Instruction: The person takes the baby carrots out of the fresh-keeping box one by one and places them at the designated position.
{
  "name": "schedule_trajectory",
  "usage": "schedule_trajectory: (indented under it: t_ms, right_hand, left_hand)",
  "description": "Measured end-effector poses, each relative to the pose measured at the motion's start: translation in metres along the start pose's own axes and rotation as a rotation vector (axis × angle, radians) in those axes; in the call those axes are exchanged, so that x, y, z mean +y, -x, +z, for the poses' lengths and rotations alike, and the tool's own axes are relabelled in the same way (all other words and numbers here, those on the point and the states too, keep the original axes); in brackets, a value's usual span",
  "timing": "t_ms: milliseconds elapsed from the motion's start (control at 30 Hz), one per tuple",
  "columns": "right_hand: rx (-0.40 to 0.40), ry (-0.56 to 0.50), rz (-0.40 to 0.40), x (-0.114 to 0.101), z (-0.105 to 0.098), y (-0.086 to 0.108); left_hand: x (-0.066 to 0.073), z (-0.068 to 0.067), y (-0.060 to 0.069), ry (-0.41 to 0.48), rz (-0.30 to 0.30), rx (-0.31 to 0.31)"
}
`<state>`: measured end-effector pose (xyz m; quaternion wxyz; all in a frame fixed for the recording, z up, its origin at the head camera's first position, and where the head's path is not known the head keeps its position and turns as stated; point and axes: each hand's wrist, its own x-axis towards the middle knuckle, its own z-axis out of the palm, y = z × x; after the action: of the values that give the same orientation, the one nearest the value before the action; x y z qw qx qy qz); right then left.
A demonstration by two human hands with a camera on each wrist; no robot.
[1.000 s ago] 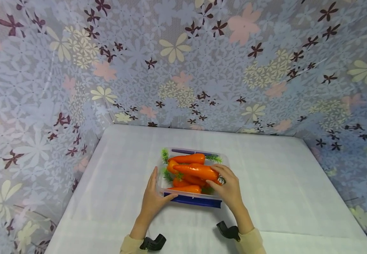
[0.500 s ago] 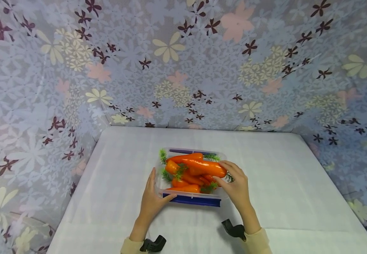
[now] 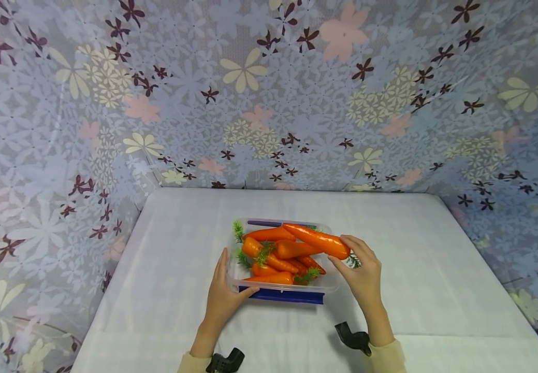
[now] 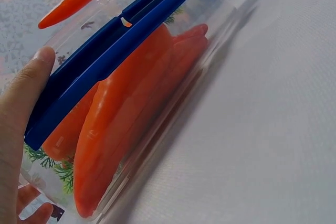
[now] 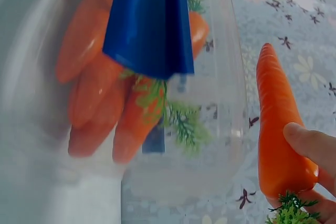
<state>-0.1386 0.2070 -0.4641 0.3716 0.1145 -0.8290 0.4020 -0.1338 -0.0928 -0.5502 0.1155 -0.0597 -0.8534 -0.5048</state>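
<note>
My right hand (image 3: 364,272) pinches an orange carrot (image 3: 320,241) with a green leafy top by its thick end. In the right wrist view that carrot (image 5: 278,124) is tilted, its tip away from the hand, to one side of the clear plastic box (image 3: 333,282). Several more carrots (image 3: 271,278) with leafy tops lie heaped in the box. My left hand (image 3: 223,300) steadies the box at its near left corner. Its thumb lies straight near the blue latch (image 3: 292,296) and its fingers reach along the left wall. The left wrist view shows the thumb (image 4: 34,72) beside the latch.
The box stands on a table covered with a white cloth (image 3: 436,269). Behind and on both sides hang flower-patterned walls (image 3: 194,103). A second blue latch (image 3: 264,223) is at the box's far side. Black wrist devices (image 3: 354,339) sit on both wrists.
My right hand has lifted the carrot off the heap and moved it to the right, over the box's right edge. More of the carrots beneath show now. The left hand has stayed put.
</note>
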Motion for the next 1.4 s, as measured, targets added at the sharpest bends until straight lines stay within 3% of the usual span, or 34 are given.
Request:
schedule_trajectory:
  t_ms: [567, 1400]
  right_hand:
    - [0.097, 0.041, 0.091, 0.018, -0.016, 0.004]
    - [0.226, 0.122, 0.241, 0.040, -0.025, 0.017]
  left_hand:
    - [-0.001, 0.001, 0.001, -0.012, 0.013, 0.004]
    - [0.000, 0.000, 0.002, -0.014, 0.024, 0.006]
